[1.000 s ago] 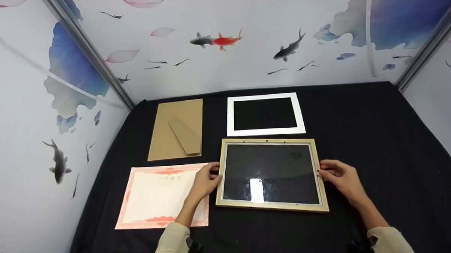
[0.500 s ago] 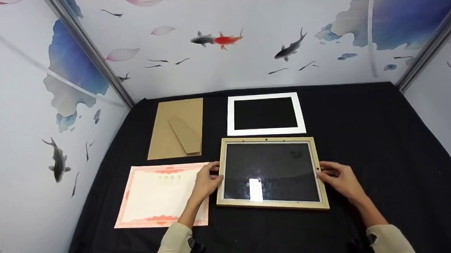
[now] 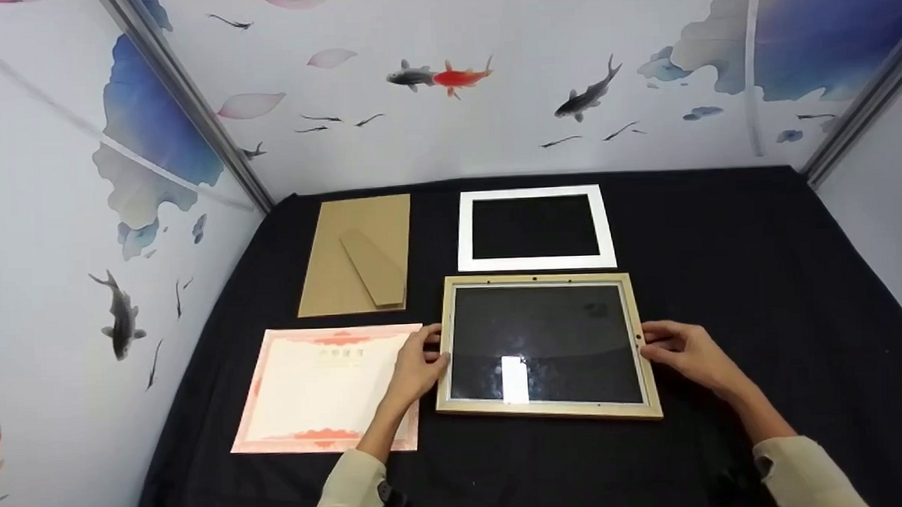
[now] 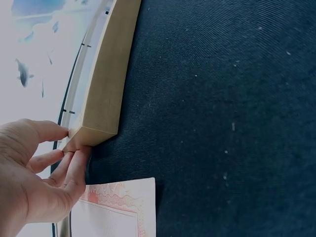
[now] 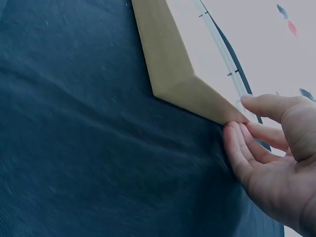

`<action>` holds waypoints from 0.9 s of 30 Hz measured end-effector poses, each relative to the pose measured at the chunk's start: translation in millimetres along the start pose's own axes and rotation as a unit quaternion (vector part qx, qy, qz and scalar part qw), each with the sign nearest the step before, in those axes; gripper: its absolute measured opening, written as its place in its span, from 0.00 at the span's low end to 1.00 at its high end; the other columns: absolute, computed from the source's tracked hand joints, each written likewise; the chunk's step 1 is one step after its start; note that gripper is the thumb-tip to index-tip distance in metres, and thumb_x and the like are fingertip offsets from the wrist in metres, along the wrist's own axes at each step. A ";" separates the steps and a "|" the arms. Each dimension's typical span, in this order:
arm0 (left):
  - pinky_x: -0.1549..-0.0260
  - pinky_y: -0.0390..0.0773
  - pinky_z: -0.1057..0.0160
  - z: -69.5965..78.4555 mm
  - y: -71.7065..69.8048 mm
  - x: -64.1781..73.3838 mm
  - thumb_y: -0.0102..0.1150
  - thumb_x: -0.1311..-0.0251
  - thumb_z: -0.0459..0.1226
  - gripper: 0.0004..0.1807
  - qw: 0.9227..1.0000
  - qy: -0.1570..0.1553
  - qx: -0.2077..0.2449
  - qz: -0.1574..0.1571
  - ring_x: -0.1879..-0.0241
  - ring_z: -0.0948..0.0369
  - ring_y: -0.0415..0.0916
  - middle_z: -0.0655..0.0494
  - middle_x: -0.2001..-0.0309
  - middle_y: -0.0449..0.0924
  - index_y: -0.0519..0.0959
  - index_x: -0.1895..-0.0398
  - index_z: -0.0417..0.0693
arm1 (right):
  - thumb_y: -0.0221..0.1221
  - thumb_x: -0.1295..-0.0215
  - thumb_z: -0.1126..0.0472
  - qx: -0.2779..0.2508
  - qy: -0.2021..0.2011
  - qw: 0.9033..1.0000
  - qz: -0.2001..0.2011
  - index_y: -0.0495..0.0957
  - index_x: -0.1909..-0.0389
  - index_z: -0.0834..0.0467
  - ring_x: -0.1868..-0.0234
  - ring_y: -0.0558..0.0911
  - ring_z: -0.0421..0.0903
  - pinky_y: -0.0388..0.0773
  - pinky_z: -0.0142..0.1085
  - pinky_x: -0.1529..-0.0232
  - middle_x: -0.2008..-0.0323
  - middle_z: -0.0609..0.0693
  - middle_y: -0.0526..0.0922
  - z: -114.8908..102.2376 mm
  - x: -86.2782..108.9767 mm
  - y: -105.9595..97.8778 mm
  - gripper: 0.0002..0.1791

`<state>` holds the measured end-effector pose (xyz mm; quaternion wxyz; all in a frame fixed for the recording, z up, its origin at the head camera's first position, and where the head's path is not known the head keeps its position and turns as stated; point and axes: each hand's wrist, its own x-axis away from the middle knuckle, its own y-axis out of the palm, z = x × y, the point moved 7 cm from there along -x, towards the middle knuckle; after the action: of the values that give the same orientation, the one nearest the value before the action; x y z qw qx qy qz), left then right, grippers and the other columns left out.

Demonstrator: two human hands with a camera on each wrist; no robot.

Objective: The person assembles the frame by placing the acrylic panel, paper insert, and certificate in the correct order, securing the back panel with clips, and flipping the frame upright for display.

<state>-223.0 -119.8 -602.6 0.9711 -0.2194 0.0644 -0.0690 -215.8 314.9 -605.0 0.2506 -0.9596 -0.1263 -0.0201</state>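
Note:
A light wooden picture frame (image 3: 550, 410) lies on the black cloth, its glass pane (image 3: 544, 340) facing up with a bright reflection on it. My left hand (image 3: 417, 367) grips the left side, thumb at the top edge and fingers along the outer face. On the opposite side my right hand (image 3: 687, 354) pinches the edge between thumb and fingers. Both wrist views show fingertips pressed to the side wall of the wooden frame (image 4: 106, 84), low by the cloth. A certificate (image 3: 321, 393) with a pink patterned border lies flat at the left, partly covered by my left hand and forearm.
Behind the frame lies a white mat board (image 3: 538, 263) with a rectangular opening. A brown backing board (image 3: 328, 265) with an easel leg (image 3: 377, 275) lies at the back left. Printed fish panels (image 3: 522, 131) enclose the black-covered table (image 3: 722, 274) on three sides.
The head view has shifted slightly. My right forearm has swung a little outward to the right. Both hands keep their hold on the picture frame, which stays in nearly the same place.

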 end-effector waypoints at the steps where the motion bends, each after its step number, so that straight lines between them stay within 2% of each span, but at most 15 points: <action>1: 0.59 0.84 0.53 0.7 0.0 0.4 0.64 0.45 0.22 0.28 1.000 0.003 -0.002 -0.003 0.60 0.43 0.83 0.34 0.52 0.76 0.72 0.38 0.27 | 0.66 0.31 0.60 0.005 -0.002 1.000 -0.001 0.75 0.38 0.69 0.54 0.84 0.53 0.82 0.33 0.59 0.49 0.63 0.81 -0.5 -2.3 -2.5 0.26; 4: 0.60 0.84 0.52 3.2 0.0 1.8 0.64 0.45 0.21 0.30 1.000 0.010 -0.012 -0.012 0.60 0.43 0.83 0.34 0.52 0.75 0.71 0.37 0.27 | 0.66 0.31 0.61 0.016 -0.021 1.000 0.009 0.77 0.41 0.70 0.56 0.84 0.53 0.82 0.34 0.61 0.51 0.64 0.82 -5.1 -11.9 -13.1 0.23; 9: 0.60 0.84 0.52 3.3 0.2 2.7 0.64 0.42 0.23 0.30 0.999 0.013 -0.017 -0.031 0.62 0.43 0.83 0.32 0.52 0.76 0.70 0.34 0.28 | 0.66 0.32 0.67 0.046 -0.097 0.993 0.050 0.79 0.46 0.72 0.58 0.84 0.52 0.79 0.28 0.60 0.54 0.66 0.83 -21.5 -32.0 -31.2 0.17; 14: 0.60 0.84 0.52 -1.1 -2.0 4.7 0.63 0.40 0.23 0.30 0.999 0.017 -0.010 -0.043 0.61 0.44 0.83 0.33 0.51 0.75 0.70 0.33 0.30 | 0.67 0.34 0.69 0.067 -0.145 0.986 0.047 0.81 0.49 0.71 0.60 0.85 0.50 0.77 0.25 0.59 0.56 0.65 0.84 -35.9 -53.3 -34.3 0.15; 18: 0.61 0.84 0.53 -4.3 -3.3 7.6 0.63 0.37 0.24 0.29 0.998 0.017 0.000 -0.057 0.60 0.45 0.83 0.33 0.49 0.74 0.70 0.32 0.32 | 0.67 0.35 0.71 0.069 -0.162 0.984 0.040 0.81 0.51 0.71 0.61 0.84 0.54 0.77 0.26 0.60 0.58 0.64 0.85 -51.8 -64.2 -33.3 0.14; 23: 0.66 0.84 0.56 -7.9 -4.0 5.4 0.63 0.35 0.26 0.30 0.995 -0.012 0.020 -0.092 0.57 0.45 0.82 0.34 0.46 0.73 0.69 0.30 0.35 | 0.68 0.35 0.69 0.092 -0.156 0.983 0.030 0.82 0.50 0.70 0.61 0.84 0.54 0.78 0.28 0.61 0.59 0.62 0.85 -56.1 -79.9 -34.1 0.14; 27: 0.67 0.85 0.54 -8.4 -2.8 0.6 0.63 0.36 0.24 0.31 0.992 -0.022 0.058 -0.111 0.57 0.43 0.82 0.32 0.46 0.73 0.68 0.30 0.33 | 0.68 0.35 0.69 0.115 -0.157 0.981 0.023 0.82 0.50 0.69 0.61 0.84 0.54 0.78 0.30 0.62 0.61 0.59 0.86 -57.7 -91.8 -36.5 0.14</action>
<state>-224.0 -125.8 -608.9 0.9696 -0.1702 0.0146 -0.1750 -312.3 296.3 -546.6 0.3371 -0.9181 -0.1436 0.1513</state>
